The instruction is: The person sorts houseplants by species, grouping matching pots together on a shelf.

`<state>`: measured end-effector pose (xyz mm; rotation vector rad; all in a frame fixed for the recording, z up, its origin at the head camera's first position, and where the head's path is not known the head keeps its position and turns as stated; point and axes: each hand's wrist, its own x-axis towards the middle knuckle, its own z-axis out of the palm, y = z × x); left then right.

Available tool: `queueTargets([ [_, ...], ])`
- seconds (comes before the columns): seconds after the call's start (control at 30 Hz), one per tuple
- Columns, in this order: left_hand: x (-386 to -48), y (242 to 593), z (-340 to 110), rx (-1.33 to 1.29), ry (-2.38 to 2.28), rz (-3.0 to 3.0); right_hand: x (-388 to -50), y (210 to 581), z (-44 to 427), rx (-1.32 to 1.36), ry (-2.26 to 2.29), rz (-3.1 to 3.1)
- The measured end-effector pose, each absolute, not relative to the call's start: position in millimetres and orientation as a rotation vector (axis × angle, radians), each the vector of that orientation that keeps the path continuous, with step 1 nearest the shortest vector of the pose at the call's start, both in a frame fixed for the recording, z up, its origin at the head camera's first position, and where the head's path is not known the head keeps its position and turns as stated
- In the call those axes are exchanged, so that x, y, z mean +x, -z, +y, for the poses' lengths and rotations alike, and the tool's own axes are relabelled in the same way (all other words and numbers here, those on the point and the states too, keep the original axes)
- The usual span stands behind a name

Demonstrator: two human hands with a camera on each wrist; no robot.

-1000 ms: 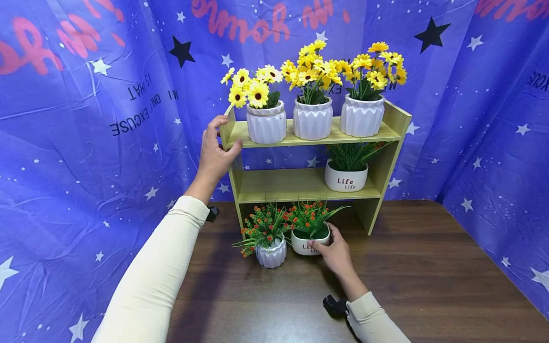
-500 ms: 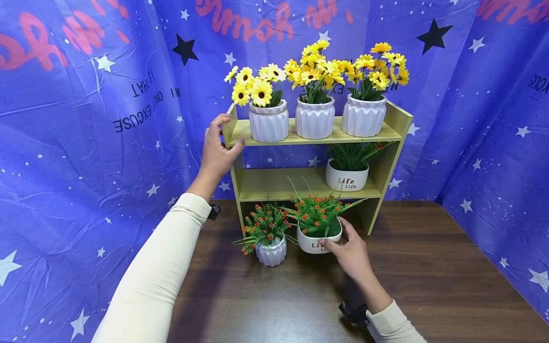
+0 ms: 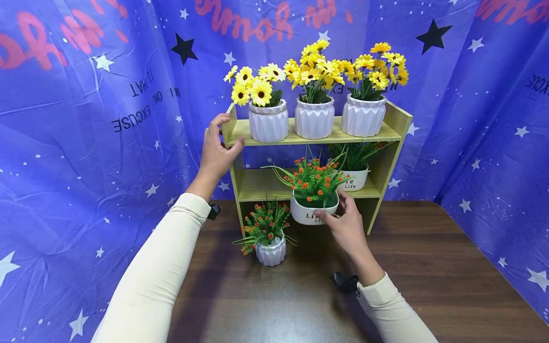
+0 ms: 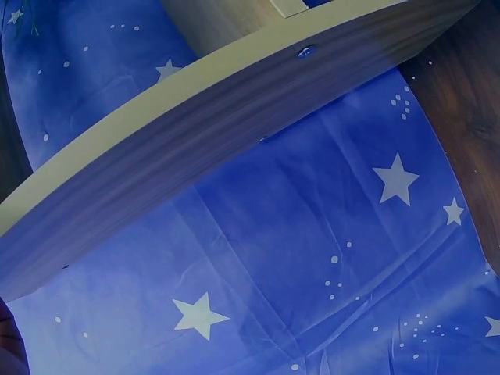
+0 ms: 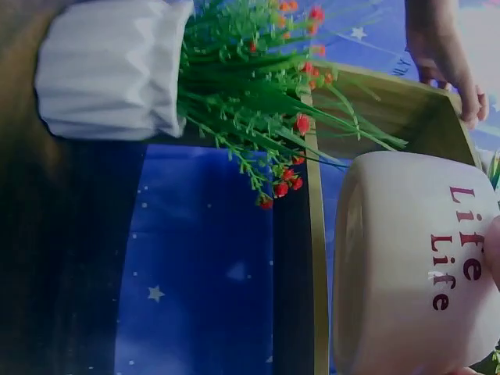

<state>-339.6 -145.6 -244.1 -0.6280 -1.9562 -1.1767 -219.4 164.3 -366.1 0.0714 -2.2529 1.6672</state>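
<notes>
My right hand [image 3: 349, 231] grips a potted plant [image 3: 315, 183] with orange-red flowers by the right side of its white "Life" pot [image 5: 406, 258]. Raised off the table, the pot hangs in front of the shelf's middle board. My left hand [image 3: 216, 155] holds the upper left side of the wooden shelf [image 3: 274, 183], thumb at the front edge and fingers behind the panel. On the middle board, another "Life" pot [image 3: 359, 180] with green grass is partly hidden by the held plant. A pleated white pot [image 3: 271, 252] with red flowers stands on the table at the shelf's lower left.
Three pleated white pots with yellow flowers line the top board: a left pot [image 3: 269, 121], a middle pot [image 3: 314, 119] and a right pot [image 3: 363, 116]. Below is a brown wooden table [image 3: 429, 267]. A blue starry curtain [image 3: 107, 190] surrounds it.
My right hand has lifted the "Life" pot from the table beside the pleated pot up to the middle board's height. My left hand stays on the shelf's side.
</notes>
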Motion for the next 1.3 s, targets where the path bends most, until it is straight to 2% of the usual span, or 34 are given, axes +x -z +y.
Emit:
queueTargets([
  [0.47,-337,239,-146,-0.620,1.163,-1.968,-272,344,142,0.072,-1.506,-2.315],
  [0.73,-339,240,-145,-0.619,1.167,-1.988,-292,338,138,0.089,-1.360,-2.338],
  [1.3,-338,242,-145,-0.634,1.150,-1.956,-326,341,135,0.062,-1.442,-2.326],
])
